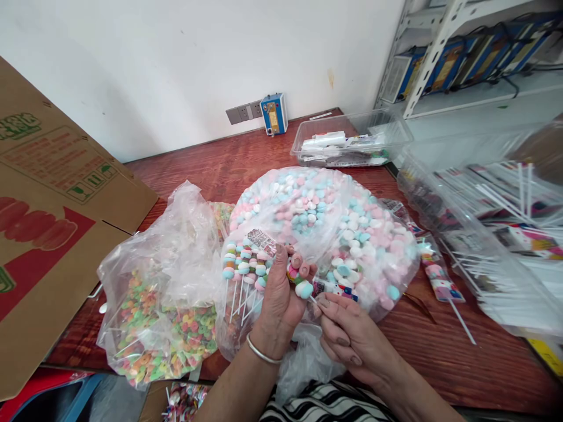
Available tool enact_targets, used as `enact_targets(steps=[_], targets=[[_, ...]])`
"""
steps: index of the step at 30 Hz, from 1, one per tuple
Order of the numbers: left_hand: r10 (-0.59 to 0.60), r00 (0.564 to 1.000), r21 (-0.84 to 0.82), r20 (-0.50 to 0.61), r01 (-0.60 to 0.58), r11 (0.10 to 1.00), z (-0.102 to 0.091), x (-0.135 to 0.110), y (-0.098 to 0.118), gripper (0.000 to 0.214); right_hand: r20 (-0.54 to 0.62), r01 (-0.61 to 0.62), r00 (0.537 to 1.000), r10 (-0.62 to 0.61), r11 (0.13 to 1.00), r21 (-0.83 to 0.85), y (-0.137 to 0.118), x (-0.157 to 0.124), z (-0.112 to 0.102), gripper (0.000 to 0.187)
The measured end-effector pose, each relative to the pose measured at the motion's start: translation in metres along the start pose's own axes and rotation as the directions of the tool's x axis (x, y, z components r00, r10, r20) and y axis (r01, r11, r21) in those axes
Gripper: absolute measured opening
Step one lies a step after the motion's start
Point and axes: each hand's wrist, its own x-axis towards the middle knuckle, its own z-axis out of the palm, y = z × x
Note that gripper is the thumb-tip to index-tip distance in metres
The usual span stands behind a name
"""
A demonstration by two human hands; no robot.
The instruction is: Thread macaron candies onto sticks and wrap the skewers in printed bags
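My left hand point(281, 296), a bangle on its wrist, is closed around a candy skewer point(304, 289) of marshmallows and colourful gummy pieces. My right hand point(347, 328) pinches the white stick at the skewer's lower end. Several more candy skewers point(244, 268) lie just left of my left hand, sticks pointing down. They rest on a big clear bag of pink, white and blue marshmallows point(303, 202). A printed wrapper point(336, 289) shows behind my fingers, partly hidden. Left of my hands sits a clear bag of ring-shaped gummies point(158, 328).
A cardboard box point(65, 193) stands at the left. Clear plastic bins point(440, 228) with white sticks and wrappers stand right; another clear tub point(352, 146) is behind. A wrapped candy skewer point(441, 275) lies on the right. A blue device point(274, 114) stands by the wall.
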Motion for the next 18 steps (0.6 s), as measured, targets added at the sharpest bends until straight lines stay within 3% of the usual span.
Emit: enact_targets(steps=[2,4,6,8,9,10,12,13,15,16,18], targets=[[-0.024,0.999,0.007,0.024,0.023,1.000,0.000,-0.003,-0.007,0.031,-0.033,0.048,0.998,-0.050,0.998,-0.042,0.000,0.004,0.000,0.034],[-0.044,0.999,0.033,0.015,0.044,0.998,-0.001,-0.005,-0.013,0.031,-0.111,0.181,0.970,-0.218,0.944,-0.275,-0.002,0.007,-0.001,0.033],[-0.045,0.998,0.056,-0.032,0.047,0.997,-0.002,-0.003,-0.015,0.030,-0.143,0.284,0.890,-0.434,0.771,-0.570,-0.004,0.009,-0.004,0.030],[0.006,0.996,0.062,-0.093,-0.001,0.998,-0.004,0.001,-0.011,0.025,-0.126,0.298,0.836,-0.534,0.635,-0.713,-0.006,0.008,-0.006,0.027],[0.042,0.993,0.057,-0.109,-0.036,0.998,-0.004,0.003,-0.007,0.021,-0.131,0.288,0.847,-0.516,0.651,-0.702,-0.007,0.006,-0.007,0.027],[0.073,0.991,0.045,-0.109,-0.068,0.997,-0.004,0.005,-0.002,0.017,-0.142,0.267,0.881,-0.450,0.723,-0.637,-0.006,0.004,-0.008,0.028],[0.095,0.993,0.015,-0.068,-0.095,0.995,-0.004,0.007,0.006,0.012,-0.119,0.144,0.972,-0.204,0.911,-0.387,-0.004,0.001,-0.008,0.033],[0.086,0.995,0.002,-0.042,-0.086,0.996,-0.003,0.008,0.009,0.012,-0.065,0.056,0.995,-0.075,0.967,-0.248,-0.003,-0.001,-0.008,0.035],[0.053,0.999,-0.001,-0.010,-0.053,0.999,-0.002,0.007,0.011,0.015,0.045,-0.059,0.997,0.063,0.995,-0.084,0.002,-0.003,-0.008,0.035],[0.042,0.999,0.003,-0.009,-0.042,0.999,-0.002,0.007,0.011,0.017,0.064,-0.046,0.997,0.052,0.995,-0.089,0.003,-0.004,-0.008,0.034],[0.032,0.999,0.008,-0.028,-0.032,0.999,-0.002,0.006,0.009,0.019,0.029,0.113,0.994,-0.109,0.946,-0.303,0.006,-0.004,-0.009,0.032]])
